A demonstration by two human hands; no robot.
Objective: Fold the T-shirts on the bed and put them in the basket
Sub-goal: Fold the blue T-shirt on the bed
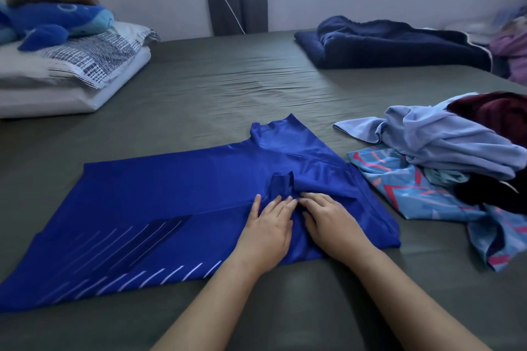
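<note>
1. I count one blue T-shirt (159, 202) spread in front of me on the bed (228, 88), and one heap of unfolded clothes (445, 157) to my right; how many garments are in that heap I cannot tell, but I see a pale blue one, a dark red one and a patterned blue-and-pink one.
2. Further off there are two stacked pillows (74, 74) at the far left with one blue plush toy (54, 23) on top, and one dark blue blanket (393, 43) at the far right.
3. The blue T-shirt is shiny and royal blue, lying flat on the grey-green sheet with its hem toward my left and its neck toward the right. A row of thin white slanted stripes runs along the near edge. One sleeve points away from me; the fabric near the collar is bunched into a small upright fold.
4. My left hand (268, 231) lies palm down on the shirt, fingers spread and flat, pressing the cloth just below the bunched fold.
5. My right hand (328, 222) lies just beside it, also palm down, fingers loosely together with the tips at the fold; neither grip is pinching anything that I can see.
6. Both forearms reach in from the near edge, bare.
</note>
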